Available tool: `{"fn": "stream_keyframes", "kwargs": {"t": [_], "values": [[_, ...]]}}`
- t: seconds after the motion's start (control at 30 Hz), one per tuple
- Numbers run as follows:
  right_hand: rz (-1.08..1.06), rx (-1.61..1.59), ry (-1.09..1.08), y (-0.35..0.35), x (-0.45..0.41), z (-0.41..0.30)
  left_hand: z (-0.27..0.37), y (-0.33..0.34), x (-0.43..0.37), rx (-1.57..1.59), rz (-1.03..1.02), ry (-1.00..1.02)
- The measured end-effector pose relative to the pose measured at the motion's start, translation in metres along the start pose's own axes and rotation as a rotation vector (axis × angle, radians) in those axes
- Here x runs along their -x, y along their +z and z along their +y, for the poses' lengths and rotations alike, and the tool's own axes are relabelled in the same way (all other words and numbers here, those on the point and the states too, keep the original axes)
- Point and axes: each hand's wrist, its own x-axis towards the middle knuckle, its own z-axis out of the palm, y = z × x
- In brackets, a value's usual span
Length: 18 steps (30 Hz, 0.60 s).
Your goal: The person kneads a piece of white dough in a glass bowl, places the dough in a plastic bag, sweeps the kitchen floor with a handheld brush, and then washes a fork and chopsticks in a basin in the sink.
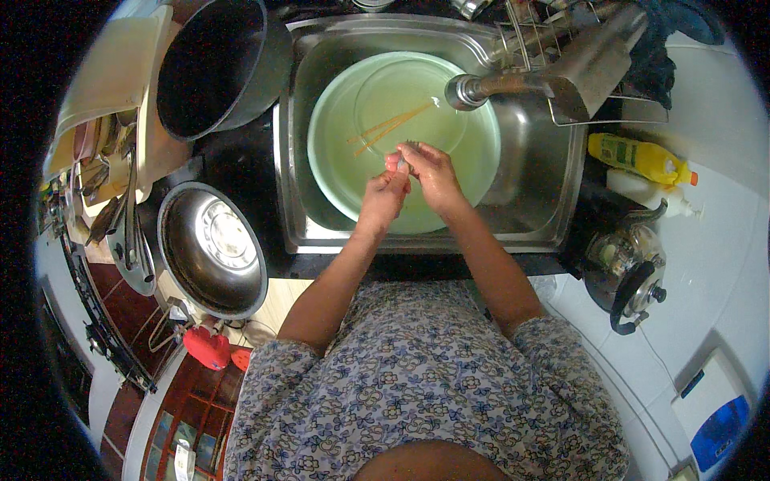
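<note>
My left hand (385, 195) and my right hand (436, 171) meet above a round pale green basin (313, 162). Between their fingertips they pinch a small greyish object (402, 163), too small and too covered to name. The basin holds water and stands inside a stainless steel sink (526, 162). Two or so wooden chopsticks (385, 133) lie in the water beyond my hands, their far ends close together. The metal faucet head (463, 92) hangs over the basin's far right rim.
Left of the sink are a large dark pot (255, 78) and a tilted metal bowl (210, 249), with utensils (129, 222) beyond. On the right stand a wire rack (637, 111), a yellow bottle (637, 157), a white bottle (652, 192) and a kettle (625, 264).
</note>
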Motion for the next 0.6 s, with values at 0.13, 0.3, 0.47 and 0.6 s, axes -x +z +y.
{"fn": "stream_keyframes", "kwargs": {"t": [0.13,0.3,0.47,0.6], "values": [[0.076,-0.082,0.183,0.000,-0.003,0.016,-0.014,-0.008,-0.001,-0.006,-0.010,-0.178],[0.359,-0.380,0.205,-0.042,-0.073,0.072,-0.024,-0.021,-0.013,0.265,-0.133,-0.052],[0.784,-0.095,0.104,-0.072,-0.134,0.098,-0.010,-0.018,-0.052,0.066,-0.095,0.061],[0.808,0.030,0.253,-0.051,-0.126,0.091,-0.022,-0.028,-0.097,-0.581,0.014,0.162]]}}
